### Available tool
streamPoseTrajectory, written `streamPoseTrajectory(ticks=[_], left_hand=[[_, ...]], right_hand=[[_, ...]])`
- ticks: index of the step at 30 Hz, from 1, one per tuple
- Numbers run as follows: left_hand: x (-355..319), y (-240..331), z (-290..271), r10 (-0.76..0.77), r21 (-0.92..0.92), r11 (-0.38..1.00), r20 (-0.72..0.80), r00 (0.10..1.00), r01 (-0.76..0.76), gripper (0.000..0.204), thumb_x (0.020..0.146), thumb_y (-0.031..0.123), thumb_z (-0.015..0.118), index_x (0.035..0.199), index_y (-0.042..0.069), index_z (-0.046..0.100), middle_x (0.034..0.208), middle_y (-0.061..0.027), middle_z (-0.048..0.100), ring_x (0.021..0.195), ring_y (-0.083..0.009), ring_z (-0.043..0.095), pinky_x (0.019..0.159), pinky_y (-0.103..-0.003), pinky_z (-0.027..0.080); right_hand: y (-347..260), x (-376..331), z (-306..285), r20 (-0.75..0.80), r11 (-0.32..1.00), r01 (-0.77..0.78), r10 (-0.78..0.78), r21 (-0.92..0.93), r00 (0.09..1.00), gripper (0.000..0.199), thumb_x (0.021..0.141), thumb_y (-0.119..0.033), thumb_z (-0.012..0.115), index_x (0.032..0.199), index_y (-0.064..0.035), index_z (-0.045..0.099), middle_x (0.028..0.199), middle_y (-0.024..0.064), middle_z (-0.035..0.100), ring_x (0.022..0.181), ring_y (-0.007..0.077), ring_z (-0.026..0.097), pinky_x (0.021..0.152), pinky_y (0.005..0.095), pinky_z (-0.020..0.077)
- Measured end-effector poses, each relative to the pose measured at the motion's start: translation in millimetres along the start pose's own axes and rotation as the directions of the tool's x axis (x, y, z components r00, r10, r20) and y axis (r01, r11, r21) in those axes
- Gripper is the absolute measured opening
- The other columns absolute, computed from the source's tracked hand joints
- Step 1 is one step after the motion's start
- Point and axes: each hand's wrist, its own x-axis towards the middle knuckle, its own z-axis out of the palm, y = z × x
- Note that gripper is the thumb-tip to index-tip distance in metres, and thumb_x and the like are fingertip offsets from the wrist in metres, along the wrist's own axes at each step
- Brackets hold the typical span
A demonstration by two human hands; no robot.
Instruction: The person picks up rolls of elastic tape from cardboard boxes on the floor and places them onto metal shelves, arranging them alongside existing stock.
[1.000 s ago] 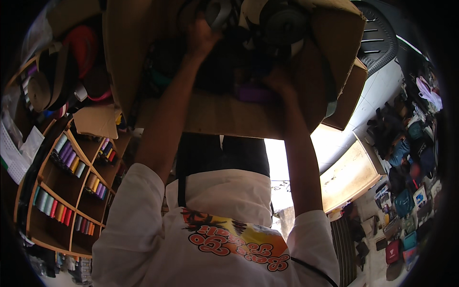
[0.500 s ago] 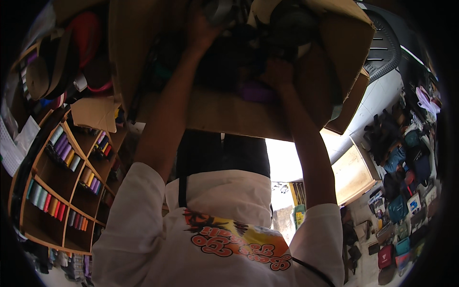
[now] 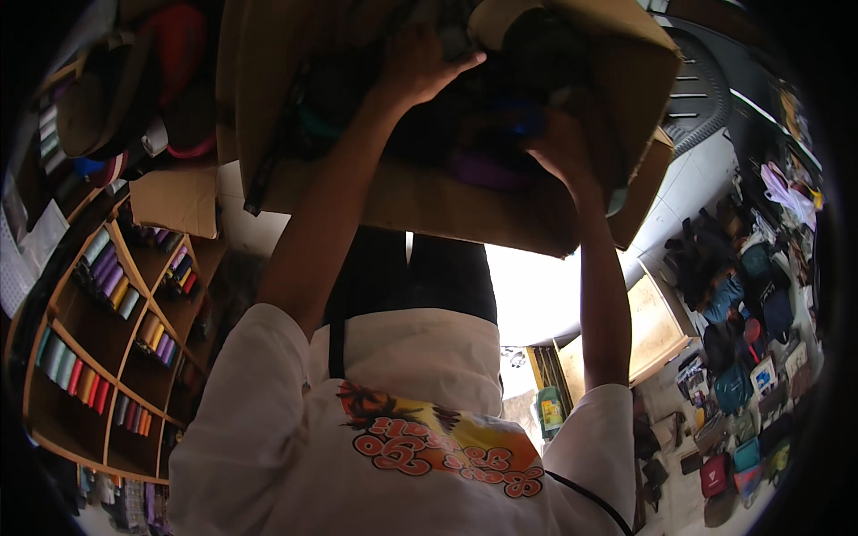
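Note:
Both arms reach into a deep cardboard box [image 3: 402, 207] with a dark inside. My left hand [image 3: 418, 70] is over the contents with its thumb stretched out to the right; its fingers point away, close to a grey rounded thing [image 3: 454, 34]. At the box's right side, my right hand [image 3: 567, 147] has its fingers curled beside a shiny blue thing [image 3: 525, 121]. What those fingers close on is too dark to make out. Just below and left of that hand lies a purple bundle [image 3: 487, 171]. A large dark roll [image 3: 545, 45] stands at the far right inside the box.
A wooden rack [image 3: 116, 357] with several coloured thread spools is at the left. Red and dark rolls [image 3: 179, 54] hang above it, near a cardboard flap [image 3: 174, 201]. At the right are a black plastic chair [image 3: 697, 89], a wooden cabinet [image 3: 657, 326] and many bags [image 3: 733, 389].
My left hand has moved right and nearer, with its thumb now spread. My right hand has shifted right and nearer, and a blue thing now shows beside its fingers. The box appears slightly shifted.

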Motion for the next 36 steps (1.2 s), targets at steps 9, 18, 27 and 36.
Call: streamPoseTrajectory(ticks=[9, 18, 27, 36], left_hand=[[-50, 150, -139, 0.572, -0.852, 0.511, 0.24, 0.785, -0.112, 0.064, 0.076, 0.042, 0.075, 0.126, 0.009, 0.053, 0.117, -0.0108, 0.061, 0.112, -0.0225, 0.056, 0.094, -0.034, 0.044], [-62, 200, -183, 0.637, -0.627, 0.697, 0.317, 0.702, -0.349, 0.073, 0.069, 0.04, 0.081, 0.126, 0.005, 0.052, 0.119, -0.0116, 0.06, 0.113, -0.0228, 0.056, 0.098, -0.035, 0.043], [-105, 227, -158, 0.575, -0.814, 0.579, 0.374, 0.728, -0.039, 0.068, 0.073, 0.019, 0.081, 0.13, 0.007, 0.045, 0.108, -0.007, 0.058, 0.104, -0.0186, 0.058, 0.094, -0.032, 0.047], [-107, 172, -180, 0.425, -0.714, 0.7, 0.434, 0.794, 0.016, 0.033, 0.087, 0.034, 0.065, 0.097, 0.002, 0.069, 0.094, -0.0051, 0.068, 0.088, -0.0136, 0.061, 0.081, -0.027, 0.044]], right_hand=[[-25, -149, -82, -0.234, 0.759, 0.156, -0.005, 0.632, 0.972, 0.056, 0.051, -0.008, 0.08, 0.105, 0.0017, 0.065, 0.089, 0.0138, 0.069, 0.078, 0.0242, 0.066, 0.078, 0.0337, 0.0522], [-25, -258, -115, -0.654, 0.723, 0.446, 0.011, 0.528, 0.756, 0.055, 0.05, -0.013, 0.081, 0.1, 0.0046, 0.066, 0.092, 0.0145, 0.067, 0.084, 0.0234, 0.065, 0.082, 0.0331, 0.0495], [1, -297, -107, -0.62, 0.661, 0.368, 0.19, 0.655, 0.761, 0.044, 0.054, -0.018, 0.076, 0.093, 0.0012, 0.07, 0.085, 0.0153, 0.068, 0.079, 0.0245, 0.065, 0.079, 0.0329, 0.0491], [55, -349, -95, -0.713, 0.689, 0.384, 0.277, 0.615, 0.645, 0.042, 0.058, -0.021, 0.075, 0.09, 0.0058, 0.069, 0.081, 0.0166, 0.069, 0.073, 0.0213, 0.067, 0.071, 0.0289, 0.0525]])
